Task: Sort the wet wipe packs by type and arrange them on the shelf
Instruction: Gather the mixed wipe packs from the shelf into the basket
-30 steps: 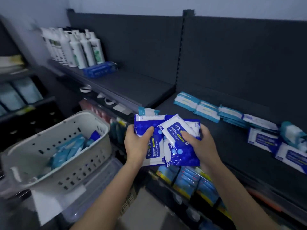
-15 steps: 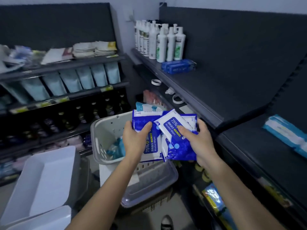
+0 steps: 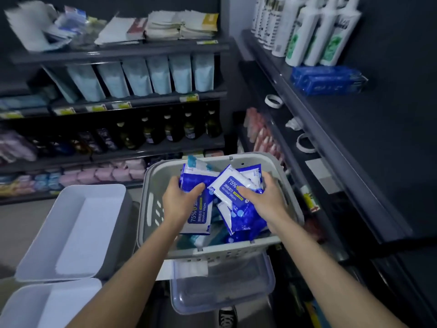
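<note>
Both my hands hold a bunch of blue-and-white alcohol wipe packs over the grey perforated basket (image 3: 147, 185). My left hand (image 3: 181, 200) grips upright packs (image 3: 199, 215) with the thumb across their front. My right hand (image 3: 264, 198) grips a fan of tilted alcohol wipe packs (image 3: 233, 185) labelled 75% Alcohol Wipes. Pale teal packs (image 3: 208, 240) lie in the basket bottom beneath them. The dark shelf (image 3: 354, 143) runs along the right.
Two white empty bins (image 3: 71, 233) sit at lower left. A clear plastic box (image 3: 222, 287) stands under the basket. White bottles (image 3: 305, 29) and a blue box (image 3: 326, 79) stand on the right shelf. Stocked shelves fill the left wall.
My view swung left from the shelf to the basket. Both hands, still holding the alcohol wipe packs, moved down over the basket.
</note>
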Tool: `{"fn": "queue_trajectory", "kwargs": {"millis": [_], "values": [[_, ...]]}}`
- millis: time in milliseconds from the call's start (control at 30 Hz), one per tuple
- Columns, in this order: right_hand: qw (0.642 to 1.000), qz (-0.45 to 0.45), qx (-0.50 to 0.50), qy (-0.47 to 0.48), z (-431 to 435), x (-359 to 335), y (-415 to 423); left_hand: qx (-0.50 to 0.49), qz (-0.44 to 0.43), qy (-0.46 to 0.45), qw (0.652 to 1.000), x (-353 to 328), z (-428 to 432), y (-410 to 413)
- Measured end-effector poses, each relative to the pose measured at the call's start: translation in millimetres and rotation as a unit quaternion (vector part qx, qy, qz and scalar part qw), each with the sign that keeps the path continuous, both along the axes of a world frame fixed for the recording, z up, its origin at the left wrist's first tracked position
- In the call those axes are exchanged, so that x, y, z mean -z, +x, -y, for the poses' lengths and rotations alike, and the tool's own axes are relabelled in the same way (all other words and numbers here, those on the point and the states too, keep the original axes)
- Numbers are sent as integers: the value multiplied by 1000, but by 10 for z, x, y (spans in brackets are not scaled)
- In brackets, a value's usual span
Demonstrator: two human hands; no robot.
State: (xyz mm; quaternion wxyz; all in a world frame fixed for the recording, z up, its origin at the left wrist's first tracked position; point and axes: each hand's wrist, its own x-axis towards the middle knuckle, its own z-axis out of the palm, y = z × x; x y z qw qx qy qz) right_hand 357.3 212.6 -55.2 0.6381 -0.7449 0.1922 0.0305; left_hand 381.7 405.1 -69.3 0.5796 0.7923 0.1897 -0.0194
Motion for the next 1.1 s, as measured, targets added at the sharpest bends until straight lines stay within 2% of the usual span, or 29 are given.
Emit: {"fn": "queue_trajectory", "kwargs": {"millis": [167,267,367,467,567,667,733,933,1100], "values": [[991,-97,-69,-57,72,300,197,80,-114,93,986,292,-47,149],[969,-137,-133,-156,83,309,267,151,-168,214,950,377,-94,182],[932,-140,-176,-284,98,209,307,174,-111,284,936,359,-99,158],[916,-114,-180,-339,87,84,279,214,-39,302,928,243,-35,133],[910,-82,-177,-367,78,-6,178,288,15,341,895,95,60,102],[912,-62,-167,-369,137,-95,-21,343,48,374,860,-58,141,3],[914,-54,-148,-375,200,-176,-218,364,65,375,850,-166,192,-105],[945,-28,-12,-325,364,-366,-1110,416,152,337,831,-437,431,-614],[940,-41,82,-328,527,-424,-2013,486,203,295,797,-553,800,-1165]]}}
